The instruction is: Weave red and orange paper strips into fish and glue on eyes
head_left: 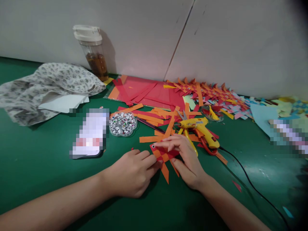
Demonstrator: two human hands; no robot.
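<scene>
Pinching the woven paper fish (163, 154) between them, the left fingers (154, 162) and right fingers (175, 150) hold it over the tabletop (134, 211). Beyond the fish lies the yellow glue gun (201, 126); left of the gun, a clear flower-shaped case (123, 124) contains googly eyes; farther left of it, a lidded bottle (92, 53) holds amber liquid.

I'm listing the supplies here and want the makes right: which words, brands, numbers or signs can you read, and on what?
None can be read.
Yellow glue gun: markings on its body, too small and blurred.
Lidded cup: a faint mark on the white lid, too small.
Phone: screen pixelated.
Pale object at the far right: pixelated too.
Woven paper piece: no lettering on the part that shows.
</scene>
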